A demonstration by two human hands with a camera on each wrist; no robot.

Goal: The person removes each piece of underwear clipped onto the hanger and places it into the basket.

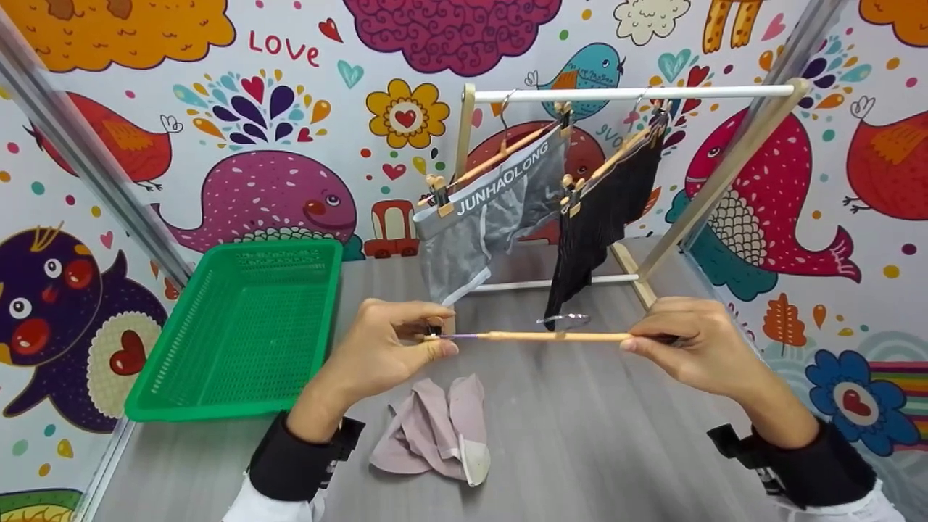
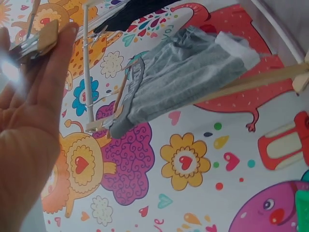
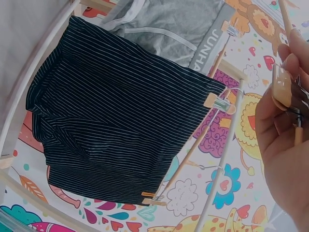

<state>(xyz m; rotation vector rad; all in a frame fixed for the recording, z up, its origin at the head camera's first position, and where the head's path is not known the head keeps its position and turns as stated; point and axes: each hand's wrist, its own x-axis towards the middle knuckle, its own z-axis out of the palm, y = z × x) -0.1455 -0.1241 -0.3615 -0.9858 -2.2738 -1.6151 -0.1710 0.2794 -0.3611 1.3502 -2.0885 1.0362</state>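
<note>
A wooden clip hanger (image 1: 558, 336) is held level above the table between both hands, its metal hook (image 1: 564, 320) lying away from the person. My left hand (image 1: 388, 348) pinches the clip (image 1: 433, 328) at one end between thumb and fingers. At the other end, my right hand (image 1: 692, 344) grips the second clip, mostly hidden by the fingers in the head view; its wooden pad (image 3: 281, 87) shows in the right wrist view. Below the hanger, a crumpled pale pink garment (image 1: 435, 435) with a whitish patch lies on the table. No cloth hangs from this hanger.
Behind the hands stands a small rack (image 1: 681, 92) with grey boxer briefs (image 1: 493, 203) and a dark striped garment (image 1: 605, 210) clipped to hangers. A green plastic basket (image 1: 330, 290) sits at the left on the grey table (image 1: 580, 435). Patterned walls enclose the back and sides.
</note>
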